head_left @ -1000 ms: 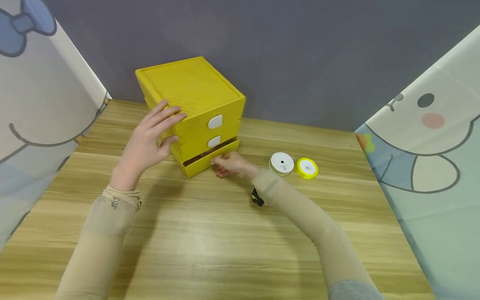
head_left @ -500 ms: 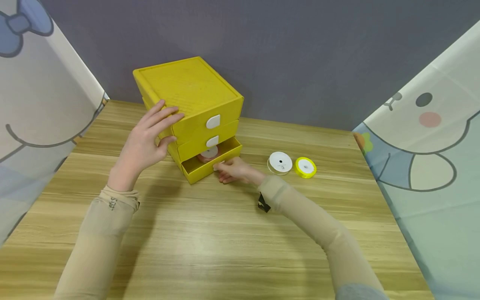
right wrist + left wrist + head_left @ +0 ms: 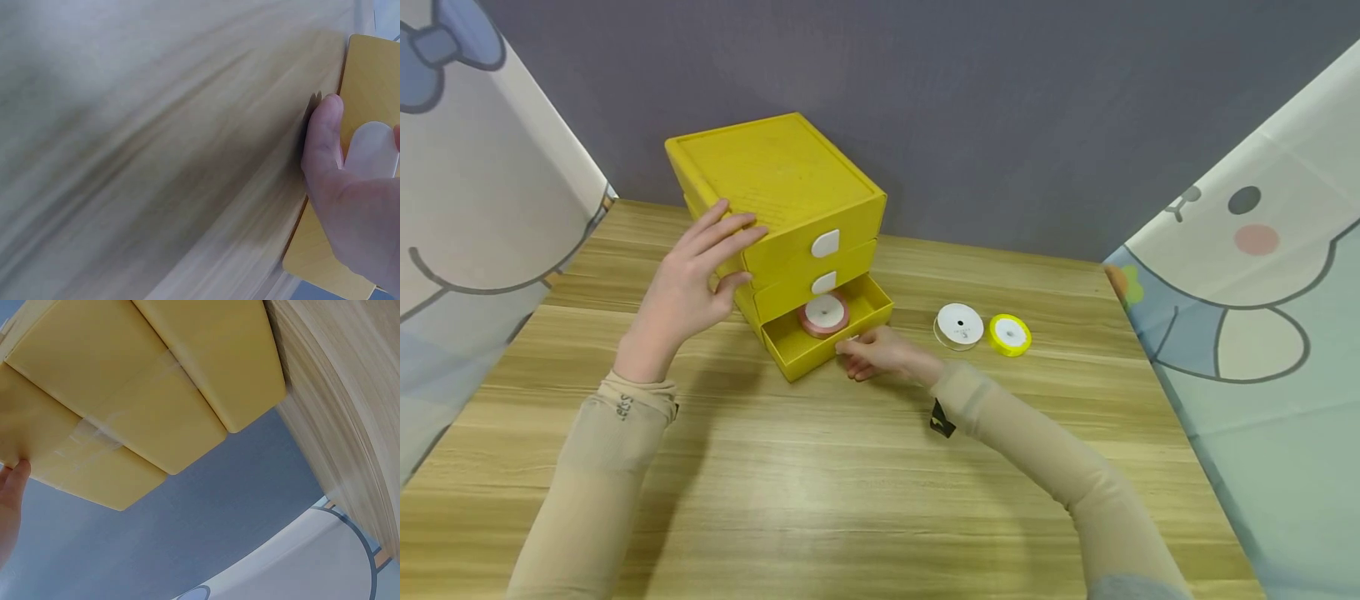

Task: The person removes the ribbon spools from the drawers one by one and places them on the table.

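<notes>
The right hand (image 3: pixel 880 357) pinches the white tab (image 3: pixel 373 150) of the bottom drawer (image 3: pixel 827 335), partly out on the surface (image 3: pixel 820 492); the left hand (image 3: pixel 688 287), fingers spread, steadies the yellow box (image 3: pixel 775 192); pulling should be straight and level, I think, so the pink ribbon roll (image 3: pixel 823 314) stays inside.

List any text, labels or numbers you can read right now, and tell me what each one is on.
"LESS", printed sideways on the left sleeve cuff; small, so the reading is uncertain.
Print on the white ribbon spool: a few tiny marks around the centre hole, too small to read.
Black tag at the right sleeve cuff: pale marking, not readable.
The yellow drawer box and its white pull tabs: no text.
</notes>
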A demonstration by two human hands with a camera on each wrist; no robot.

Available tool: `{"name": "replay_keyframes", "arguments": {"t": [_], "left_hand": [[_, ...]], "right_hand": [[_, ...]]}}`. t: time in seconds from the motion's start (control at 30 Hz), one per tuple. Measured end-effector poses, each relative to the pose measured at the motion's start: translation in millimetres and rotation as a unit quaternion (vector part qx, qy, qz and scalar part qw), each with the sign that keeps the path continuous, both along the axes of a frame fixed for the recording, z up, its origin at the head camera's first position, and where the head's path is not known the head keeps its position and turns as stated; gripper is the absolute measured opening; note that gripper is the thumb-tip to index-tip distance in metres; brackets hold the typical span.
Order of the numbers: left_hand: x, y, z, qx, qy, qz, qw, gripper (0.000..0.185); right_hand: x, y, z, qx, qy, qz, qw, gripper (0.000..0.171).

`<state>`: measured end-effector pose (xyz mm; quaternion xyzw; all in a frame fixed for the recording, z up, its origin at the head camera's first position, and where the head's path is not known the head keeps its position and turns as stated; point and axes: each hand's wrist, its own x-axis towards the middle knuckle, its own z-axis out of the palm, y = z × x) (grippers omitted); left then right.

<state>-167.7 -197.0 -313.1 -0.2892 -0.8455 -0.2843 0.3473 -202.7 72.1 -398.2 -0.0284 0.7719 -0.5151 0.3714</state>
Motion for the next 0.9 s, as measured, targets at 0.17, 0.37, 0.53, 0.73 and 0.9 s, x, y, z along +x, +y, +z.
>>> {"name": "replay_keyframes", "arguments": {"t": [0.17, 0.37, 0.53, 0.73, 0.9], "left_hand": [[0.4, -0.4, -0.2, 0.002, -0.001, 0.000, 1.0000, 0.058], [0.8, -0.4, -0.4, 0.004, 0.000, -0.002, 1.0000, 0.058], [0.2, -0.1, -0.4, 0.003, 0.002, -0.003, 1.0000, 0.060], [0.2, 0.1, -0.3, 0.002, 0.004, -0.003, 1.0000, 0.060], [0.2, 0.0, -0.5, 0.001, 0.002, -0.004, 1.0000, 0.059]], "right_hand": [[2.7, 3.9, -2.8, -0.003, -0.004, -0.001, 1.000, 0.034], [7.3, 7.7, -2.7, -0.001, -0.002, 0.001, 1.000, 0.034], [12.3, 9.8, -1.6, -0.001, 0.001, -0.003, 1.000, 0.035], [16.2, 12.4, -4.0, -0.007, -0.003, -0.012, 1.000, 0.032], [20.1, 15.9, -4.3, -0.008, -0.004, -0.012, 1.000, 0.030]]}}
